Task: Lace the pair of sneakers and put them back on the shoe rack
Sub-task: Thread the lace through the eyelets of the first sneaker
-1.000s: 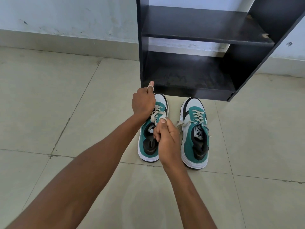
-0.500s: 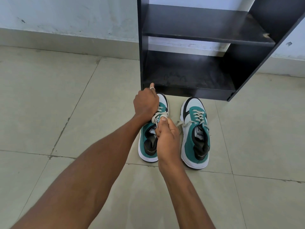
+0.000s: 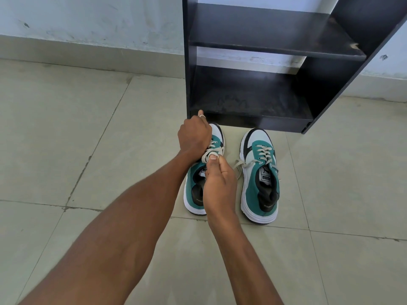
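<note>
Sneakers, green and white, sit before the rack [image 3: 246, 36]; both fists, left hand [image 3: 195, 134] and right hand [image 3: 218, 181], pinch the left shoe's [image 3: 196, 194] lace [image 3: 209, 153], apparently half-threaded.

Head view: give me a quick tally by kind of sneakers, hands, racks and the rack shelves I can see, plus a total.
Sneakers: 2, the left sneaker being laced and the right sneaker, both on the floor
Hands: 2, left hand and right hand, both on the lace
Shoe rack: 1
Visible rack shelves: 2, upper shelf and lower shelf
Total: 7
</note>
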